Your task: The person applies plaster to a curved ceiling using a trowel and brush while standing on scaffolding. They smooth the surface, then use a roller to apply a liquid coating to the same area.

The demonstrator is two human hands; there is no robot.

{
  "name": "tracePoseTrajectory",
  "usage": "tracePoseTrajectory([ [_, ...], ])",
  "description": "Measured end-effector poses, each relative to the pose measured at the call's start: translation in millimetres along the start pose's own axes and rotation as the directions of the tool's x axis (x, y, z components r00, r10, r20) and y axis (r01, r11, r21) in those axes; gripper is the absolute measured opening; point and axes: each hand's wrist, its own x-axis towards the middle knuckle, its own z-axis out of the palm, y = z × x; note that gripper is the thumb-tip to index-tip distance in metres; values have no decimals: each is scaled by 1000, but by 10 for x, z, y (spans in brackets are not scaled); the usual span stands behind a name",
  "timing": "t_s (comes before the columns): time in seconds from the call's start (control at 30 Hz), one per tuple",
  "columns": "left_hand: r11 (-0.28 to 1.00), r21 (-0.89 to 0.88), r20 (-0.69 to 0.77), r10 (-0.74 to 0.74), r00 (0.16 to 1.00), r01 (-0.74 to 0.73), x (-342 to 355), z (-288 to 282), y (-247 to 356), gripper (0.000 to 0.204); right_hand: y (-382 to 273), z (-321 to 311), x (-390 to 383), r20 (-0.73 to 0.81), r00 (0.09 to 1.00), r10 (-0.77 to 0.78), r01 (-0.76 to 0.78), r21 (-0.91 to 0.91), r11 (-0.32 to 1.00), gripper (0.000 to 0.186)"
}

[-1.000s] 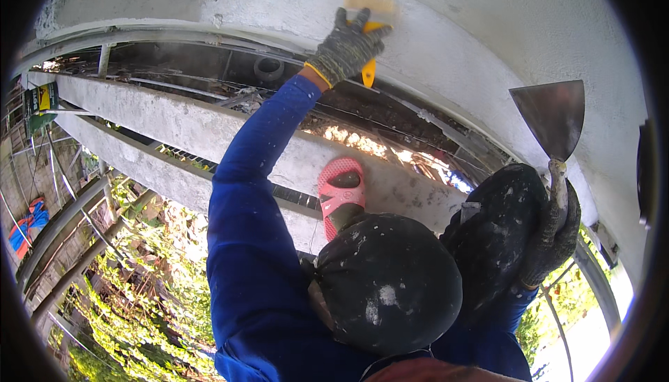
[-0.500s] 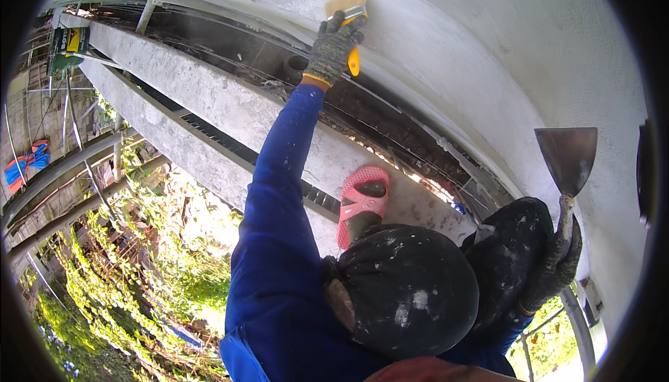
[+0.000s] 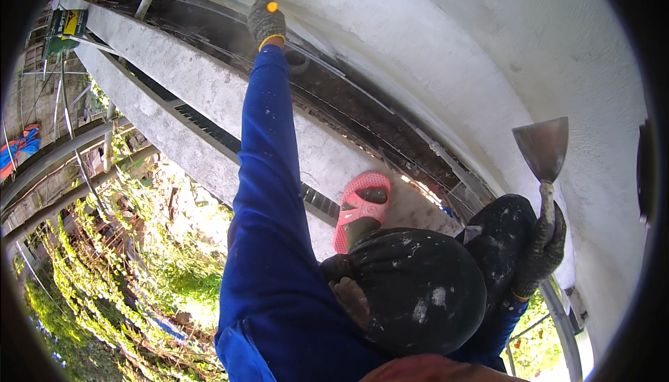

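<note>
My left hand, in a dark speckled glove, is stretched far out at the end of a blue sleeve and pressed to the white plastered wall. It grips a tool of which only a yellow handle end shows. My right hand, also gloved, holds a putty knife upright by its handle, with the wide metal blade pointing up, close to the wall. My dark, plaster-flecked knees fill the lower middle.
My foot in a pink sandal stands on a narrow concrete ledge beside a dark gap along the wall. Metal pipes curve at the left. Green bushes lie far below. A green and yellow package sits at the upper left.
My left arm has reached farther out along the wall, and the yellow tool is now mostly hidden behind the glove. The right hand still holds the putty knife upright.
</note>
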Motion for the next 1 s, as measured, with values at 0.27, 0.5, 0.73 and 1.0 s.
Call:
tracePoseTrajectory([
  [0.27, 934, 11, 275, 339, 900, -356, -587, -1087, 305, 16, -246, 1131, 776, 459, 888, 21, -147, 242, 959, 28],
  [0.5, 960, -192, 182, 237, 954, -202, -864, -1413, -55, 16, -1285, 3822, 1768, 504, 783, -363, -56, 640, 767, 14],
  [0.73, 973, -172, 182, 187, 965, -156, -870, -1201, -5, 17, -2196, 5308, 1901, 129, 817, -562, 501, 325, 802, 36],
  [1.0, 964, -222, 193, 190, 963, -146, -704, -1152, 153, 18, -2165, 5206, 2143, 132, 941, -311, 230, 425, 876, 45],
])
